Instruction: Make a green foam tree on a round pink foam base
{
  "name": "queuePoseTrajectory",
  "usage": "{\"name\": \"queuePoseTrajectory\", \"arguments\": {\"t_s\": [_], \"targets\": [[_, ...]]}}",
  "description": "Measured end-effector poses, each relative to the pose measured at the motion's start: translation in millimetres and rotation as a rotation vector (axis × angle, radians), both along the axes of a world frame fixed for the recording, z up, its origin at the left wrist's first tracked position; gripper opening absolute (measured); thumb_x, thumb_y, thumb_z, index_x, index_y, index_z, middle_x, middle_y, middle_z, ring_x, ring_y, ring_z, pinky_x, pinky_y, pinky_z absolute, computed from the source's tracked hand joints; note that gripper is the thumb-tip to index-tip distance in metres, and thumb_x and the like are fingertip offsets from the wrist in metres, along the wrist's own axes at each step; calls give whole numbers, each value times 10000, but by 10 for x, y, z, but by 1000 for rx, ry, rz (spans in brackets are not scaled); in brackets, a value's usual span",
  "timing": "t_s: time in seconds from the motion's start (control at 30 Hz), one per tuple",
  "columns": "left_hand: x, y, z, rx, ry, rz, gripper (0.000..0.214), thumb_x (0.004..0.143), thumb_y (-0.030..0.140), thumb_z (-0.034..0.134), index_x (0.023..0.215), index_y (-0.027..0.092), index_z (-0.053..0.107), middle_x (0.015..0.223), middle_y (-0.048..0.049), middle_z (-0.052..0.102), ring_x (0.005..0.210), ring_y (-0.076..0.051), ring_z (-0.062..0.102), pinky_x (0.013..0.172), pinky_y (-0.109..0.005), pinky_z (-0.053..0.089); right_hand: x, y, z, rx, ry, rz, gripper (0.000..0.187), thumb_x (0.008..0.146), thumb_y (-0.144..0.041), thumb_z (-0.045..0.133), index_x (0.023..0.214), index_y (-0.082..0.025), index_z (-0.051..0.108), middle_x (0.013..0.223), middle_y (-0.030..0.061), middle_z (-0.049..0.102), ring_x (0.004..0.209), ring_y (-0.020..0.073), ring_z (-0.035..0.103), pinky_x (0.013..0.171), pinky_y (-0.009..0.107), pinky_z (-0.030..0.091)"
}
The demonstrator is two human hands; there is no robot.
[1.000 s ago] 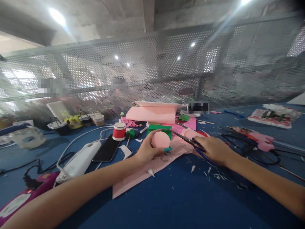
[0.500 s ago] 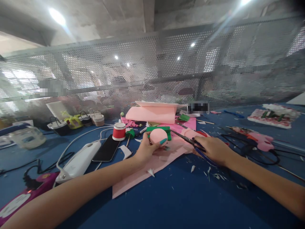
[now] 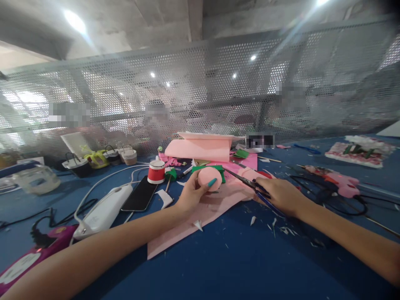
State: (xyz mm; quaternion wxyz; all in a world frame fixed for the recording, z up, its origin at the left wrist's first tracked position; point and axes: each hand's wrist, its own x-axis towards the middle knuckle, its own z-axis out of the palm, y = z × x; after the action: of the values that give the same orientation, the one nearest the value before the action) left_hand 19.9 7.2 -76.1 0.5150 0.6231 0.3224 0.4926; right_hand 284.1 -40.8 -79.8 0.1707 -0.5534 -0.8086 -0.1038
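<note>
My left hand [image 3: 191,196] pinches a pale pink paper disc [image 3: 210,177], its thumb lying across the front and the other fingers behind. In my right hand [image 3: 276,193] is a pair of scissors [image 3: 246,181] with dark blue handles. Their blades point left toward the disc's edge, and I cannot tell whether they touch it. Beneath both hands spreads a sheet of pink paper [image 3: 184,231], with a green piece [image 3: 200,168] behind the disc. A red and white cup [image 3: 156,172] stands left of my left hand.
A black phone [image 3: 140,196] and a white power strip [image 3: 106,208] lie on the left with cables. At right rests a pink glue gun [image 3: 346,185] with its cord. Folded pink sheets [image 3: 200,150] lie behind, before a perforated metal screen [image 3: 175,91]. Paper scraps dot the blue table [image 3: 250,258].
The disc has shifted slightly right and up and turned a little in my left hand. My right hand and the scissors hold nearly the same place.
</note>
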Motion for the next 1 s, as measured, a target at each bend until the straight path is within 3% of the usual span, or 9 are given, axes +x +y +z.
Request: {"name": "queuePoseTrajectory", "arguments": {"t_s": [0.17, 0.37, 0.53, 0.7, 0.83, 1.0], "targets": [[-9, -66, 51, -62, -12, -63, 652, 737, 357, 701, 1327, 299, 429, 1239, -99, 580, 826, -217, 693, 690, -362, 605, 1, 5, -8, 9, -4, 13, 323, 888, -486, 374, 817, -196, 496, 769, 88, 683, 695, 239, 661, 531, 281, 366], [-12, -58, 54, -53, -41, -67, 817, 645, 243, 780, 1358, 294, 383, 1090, -73, 641, 731, -172, 689, 667, -336, 607, -6, 3, 5, 8, -5, 20, 329, 895, -487, 361, 827, -196, 500, 773, 88, 684, 703, 237, 661, 535, 279, 362], [-17, -61, 44, -75, -26, -105, 836, 627, 205, 789, 1357, 292, 392, 1090, -80, 635, 664, -155, 682, 619, -329, 606, -8, -1, 2, 14, -3, 12, 312, 887, -481, 382, 824, -199, 499, 769, 84, 682, 699, 234, 662, 529, 274, 356], [-34, -106, 59, -79, 77, -161, 879, 673, 242, 757, 1417, 292, 293, 807, -38, 683, 538, -161, 656, 433, -237, 542, -14, -20, 17, 12, 27, 24, 277, 859, -465, 422, 812, -201, 491, 758, 84, 677, 691, 228, 656, 529, 267, 368], [-11, -122, 67, -100, 88, -121, 842, 665, 247, 760, 1384, 266, 322, 918, -73, 680, 618, -192, 687, 451, -254, 562, -15, -34, 14, 40, 36, 80, 295, 867, -478, 395, 803, -201, 476, 733, 82, 661, 644, 204, 634, 509, 259, 360], [24, -97, 30, -176, 85, -89, 634, 709, 261, 720, 1248, 196, 392, 949, -85, 660, 628, -172, 683, 532, -313, 600, -7, -26, -28, 155, -14, 142, 301, 874, -483, 397, 847, -197, 484, 757, 77, 662, 678, 201, 628, 529, 262, 352]]}}
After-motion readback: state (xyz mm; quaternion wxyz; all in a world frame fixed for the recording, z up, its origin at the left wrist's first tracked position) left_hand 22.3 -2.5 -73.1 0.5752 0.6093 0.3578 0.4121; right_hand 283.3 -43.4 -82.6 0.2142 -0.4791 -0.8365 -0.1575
